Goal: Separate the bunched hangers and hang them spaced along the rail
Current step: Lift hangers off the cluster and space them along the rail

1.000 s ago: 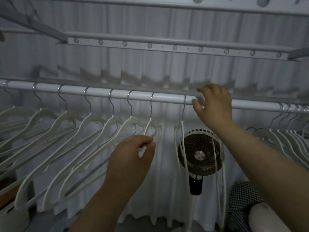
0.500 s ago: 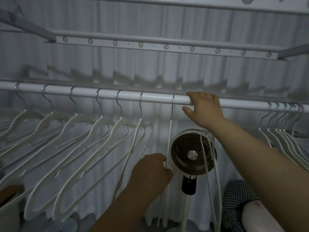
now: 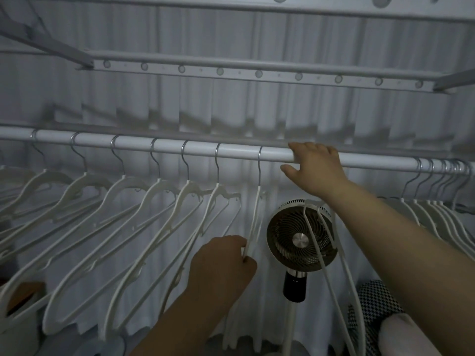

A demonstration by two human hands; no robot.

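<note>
1. Done so far: at least seven hangers [image 3: 120, 181] sit on the left part of the rail [image 3: 231, 152]. Each hook has a gap before the next one, so that part looks fine.
2. The last hanger [image 3: 254, 214] of that row hangs side-on, so it looks thin. The left hand [image 3: 221, 265] pinches its lower edge w/ curled fingers & thumb.
3. The right hand [image 3: 316, 168] has its fingers hooked over the top of the rail, w/ the thumb sticking out under it.
4. A next hanger [image 3: 312, 240] drops down from under that hand, in front of the fan [image 3: 300, 235]. Its hook is hidden, so I can't tell if the hand holds it too.
5. Left to do: the bunch [image 3: 437, 214] at the far right of the rail. Its hooks are packed tight, too close to count. My guess is approx. half the job is done.
6. The hangers look like smooth white plastic, w/ curved shoulders & small notches. The hooks are thin, shiny metal wire.
7. The rail is a smooth, round white tube, so hooks should prob. slide easy.
8. Behind is a white curtain [image 3: 231, 98] w/ long folds. The fan is round w/ a swirly grille.
</note>
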